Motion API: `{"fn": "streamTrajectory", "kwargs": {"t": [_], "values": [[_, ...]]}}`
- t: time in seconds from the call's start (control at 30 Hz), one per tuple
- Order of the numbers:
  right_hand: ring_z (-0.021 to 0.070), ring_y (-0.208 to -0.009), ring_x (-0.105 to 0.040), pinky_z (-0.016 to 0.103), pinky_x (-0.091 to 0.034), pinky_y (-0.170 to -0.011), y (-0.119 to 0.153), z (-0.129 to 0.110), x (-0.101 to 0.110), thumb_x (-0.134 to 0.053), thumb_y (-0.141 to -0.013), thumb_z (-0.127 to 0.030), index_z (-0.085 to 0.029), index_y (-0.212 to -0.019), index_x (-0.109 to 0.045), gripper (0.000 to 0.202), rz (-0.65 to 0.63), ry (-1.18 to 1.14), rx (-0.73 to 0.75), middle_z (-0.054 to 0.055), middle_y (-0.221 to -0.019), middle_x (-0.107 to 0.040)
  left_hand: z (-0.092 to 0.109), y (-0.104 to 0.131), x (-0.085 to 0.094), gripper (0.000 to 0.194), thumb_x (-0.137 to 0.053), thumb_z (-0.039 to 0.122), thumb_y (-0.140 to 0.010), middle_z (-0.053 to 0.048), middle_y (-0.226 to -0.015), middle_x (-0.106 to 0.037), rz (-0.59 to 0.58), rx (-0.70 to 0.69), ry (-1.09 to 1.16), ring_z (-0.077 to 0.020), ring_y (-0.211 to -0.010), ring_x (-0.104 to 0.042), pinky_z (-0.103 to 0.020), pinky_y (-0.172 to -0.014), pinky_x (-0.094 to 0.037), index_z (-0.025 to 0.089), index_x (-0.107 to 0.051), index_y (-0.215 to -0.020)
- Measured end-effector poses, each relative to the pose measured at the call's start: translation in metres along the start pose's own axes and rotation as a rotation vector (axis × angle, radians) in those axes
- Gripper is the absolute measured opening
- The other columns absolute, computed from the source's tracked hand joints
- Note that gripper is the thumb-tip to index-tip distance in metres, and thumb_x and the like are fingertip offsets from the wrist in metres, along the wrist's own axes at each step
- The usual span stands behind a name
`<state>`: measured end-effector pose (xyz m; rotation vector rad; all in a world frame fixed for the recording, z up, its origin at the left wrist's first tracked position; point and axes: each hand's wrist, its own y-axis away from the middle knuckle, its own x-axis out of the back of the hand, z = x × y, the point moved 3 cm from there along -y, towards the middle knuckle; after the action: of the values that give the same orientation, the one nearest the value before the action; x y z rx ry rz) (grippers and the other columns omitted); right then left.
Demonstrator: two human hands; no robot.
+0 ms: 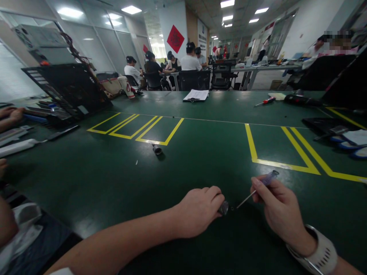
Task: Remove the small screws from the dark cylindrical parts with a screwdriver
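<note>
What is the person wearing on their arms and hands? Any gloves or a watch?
No gloves: both hands are bare. The right hand has a pale grey-white band around its wrist, wide and smooth like a watch strap. The left hand wears nothing, and its forearm is bare, with only a bit of white at the picture's bottom edge, too little to tell what it is.

A clipboard (196, 95), red screwdriver (265, 101) and opened computer case (69, 89) lie on the table (200, 152).
</note>
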<state>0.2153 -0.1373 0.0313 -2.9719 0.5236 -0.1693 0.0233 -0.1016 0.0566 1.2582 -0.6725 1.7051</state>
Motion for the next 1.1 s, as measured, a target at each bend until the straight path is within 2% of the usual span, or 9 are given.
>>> {"fn": "streamTrajectory", "kwargs": {"t": [0.17, 0.3, 0.4, 0.53, 0.63, 0.77, 0.87, 1.0, 1.1], "values": [[0.0136, -0.046, -0.053, 0.025, -0.043, -0.043, 0.001, -0.014, -0.005, -0.056, -0.083, -0.040, -0.021, -0.071, -0.058, 0.022, -0.091, 0.243, 0.200, -0.002, -0.052, -0.054, -0.012, 0.005, 0.016, 0.026, -0.053, 0.024, -0.087, -0.006, -0.110, -0.056, 0.128, 0.074, 0.215, -0.0169, -0.091, -0.056, -0.032, -0.077, -0.049, 0.017, -0.049, -0.112], [0.0143, -0.044, -0.054, 0.026, -0.043, -0.043, 0.001, -0.019, -0.009, -0.052, -0.085, -0.037, -0.022, -0.071, -0.057, 0.021, -0.111, 0.331, 0.281, -0.002, -0.051, -0.055, -0.022, 0.007, 0.023, 0.026, -0.057, 0.021, -0.084, -0.005, -0.105, -0.058, 0.216, 0.110, 0.460, -0.0164, -0.091, -0.057, -0.031, -0.077, -0.050, 0.019, -0.052, -0.109], [0.0138, -0.043, -0.054, 0.026, -0.042, -0.043, 0.003, -0.019, -0.011, -0.052, -0.085, -0.034, -0.022, -0.070, -0.056, 0.020, -0.125, 0.418, 0.348, -0.002, -0.051, -0.055, -0.026, 0.007, 0.022, 0.027, -0.059, 0.017, -0.082, -0.005, -0.102, -0.060, 0.227, 0.135, 0.696, -0.0158, -0.088, -0.059, -0.030, -0.072, -0.051, 0.018, -0.052, -0.108], [0.0123, -0.046, -0.052, 0.025, -0.039, -0.044, 0.008, -0.025, -0.014, -0.052, -0.086, -0.026, -0.022, -0.072, -0.053, 0.015, -0.166, 0.530, 0.517, -0.002, -0.055, -0.054, -0.029, 0.002, 0.015, 0.031, -0.058, 0.008, -0.079, -0.005, -0.095, -0.060, 0.238, 0.189, 1.062, -0.0147, -0.079, -0.062, -0.023, -0.057, -0.051, 0.016, -0.049, -0.107], [0.0129, -0.052, -0.051, 0.026, -0.038, -0.048, 0.018, -0.033, -0.021, -0.050, -0.085, -0.017, -0.020, -0.077, -0.052, 0.009, -0.327, 0.596, 0.674, 0.000, -0.061, -0.055, -0.028, -0.003, 0.011, 0.032, -0.059, 0.005, -0.076, -0.006, -0.099, -0.058, 0.306, 0.228, 1.257, -0.0161, -0.082, -0.064, -0.023, -0.057, -0.052, 0.016, -0.048, -0.103], [0.0158, -0.058, -0.049, 0.030, -0.036, -0.052, 0.034, -0.037, -0.031, -0.049, -0.082, -0.010, -0.019, -0.080, -0.055, 0.010, -0.529, 0.671, 0.857, 0.003, -0.064, -0.058, -0.026, -0.009, 0.010, 0.032, -0.062, 0.003, -0.072, -0.004, -0.097, -0.059, 0.393, 0.321, 1.352, -0.0167, -0.084, -0.064, -0.028, -0.065, -0.054, 0.016, -0.050, -0.099], [0.0151, -0.057, -0.050, 0.029, -0.037, -0.052, 0.029, -0.031, -0.028, -0.051, -0.082, -0.013, -0.019, -0.078, -0.056, 0.009, -0.423, 0.597, 0.734, 0.002, -0.064, -0.059, -0.023, -0.010, 0.008, 0.039, -0.062, -0.002, -0.069, -0.005, -0.100, -0.061, 0.449, 0.422, 1.379, -0.0174, -0.090, -0.064, -0.035, -0.078, -0.053, 0.016, -0.051, -0.101], [0.0130, -0.049, -0.050, 0.025, -0.039, -0.047, 0.002, -0.007, -0.011, -0.057, -0.082, -0.033, -0.019, -0.072, -0.058, 0.017, -0.076, 0.297, 0.204, -0.001, -0.054, -0.055, -0.019, -0.006, 0.005, 0.045, -0.058, -0.003, -0.069, -0.007, -0.108, -0.061, 0.448, 0.483, 1.402, -0.0172, -0.094, -0.063, -0.038, -0.088, -0.049, 0.018, -0.054, -0.109], [0.0105, -0.049, -0.048, 0.021, -0.040, -0.045, -0.009, 0.005, -0.006, -0.066, -0.075, -0.041, -0.019, -0.069, -0.058, 0.024, 0.058, -0.141, -0.188, -0.003, -0.056, -0.054, -0.018, -0.002, 0.003, 0.041, -0.059, 0.001, -0.069, -0.007, -0.110, -0.061, 0.418, 0.487, 1.442, -0.0191, -0.099, -0.061, -0.038, -0.092, -0.047, 0.016, -0.058, -0.108]]}}
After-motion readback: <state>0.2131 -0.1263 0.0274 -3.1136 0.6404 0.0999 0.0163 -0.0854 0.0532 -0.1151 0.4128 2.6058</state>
